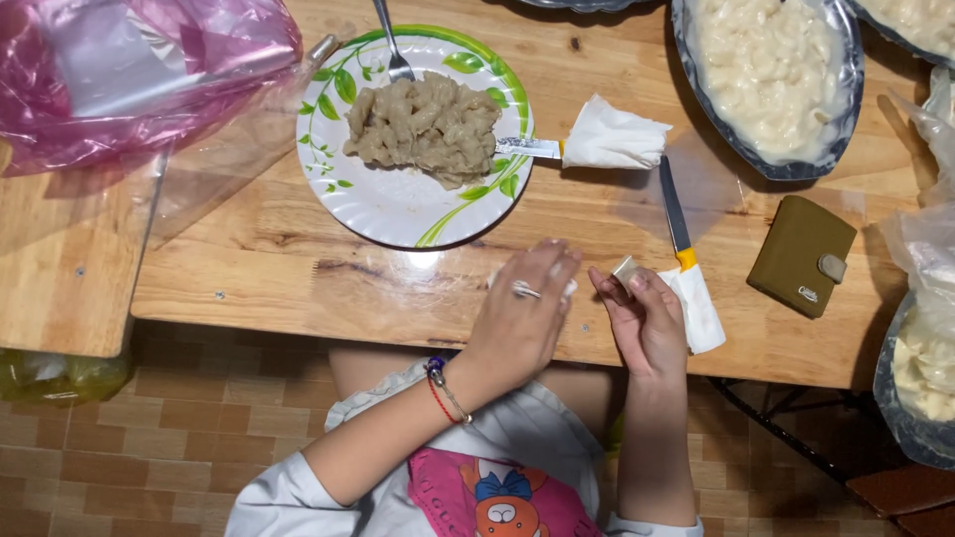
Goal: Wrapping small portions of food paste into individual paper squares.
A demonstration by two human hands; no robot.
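I see both hands working at the near edge of the wooden table (298, 278), right above the lap. My left hand (522, 313) lies palm down on the tabletop, fingers loosely curled over something pale; I cannot tell what it is or whether the hand grips it. My right hand (647, 318) is just beside it, fingers bent, pinching a small pale piece of dough (625, 268) between thumb and fingertips.

The open room is the bare strip of table left of the left hand, running along the front edge. To the right it is tighter: a knife (674, 214) with a yellow collar and a paper-wrapped handle lies touching the right hand, blade pointing away from me. Beyond it sits an olive-green wallet (801, 254), apart from the knife.

Straight ahead stands one paper plate (398, 204) with green leaf print, carrying a heap of brownish shaped pieces (426, 129). A fork (391, 45) rests on its far rim, and a second knife with paper round its handle (607, 139) pokes in from the right rim.

I count two full foil trays of pale pieces: one at far right (776, 80), one at the right edge (920, 378). Parts of others show along the top edge. A pink plastic bag (139, 70) fills the far left corner.
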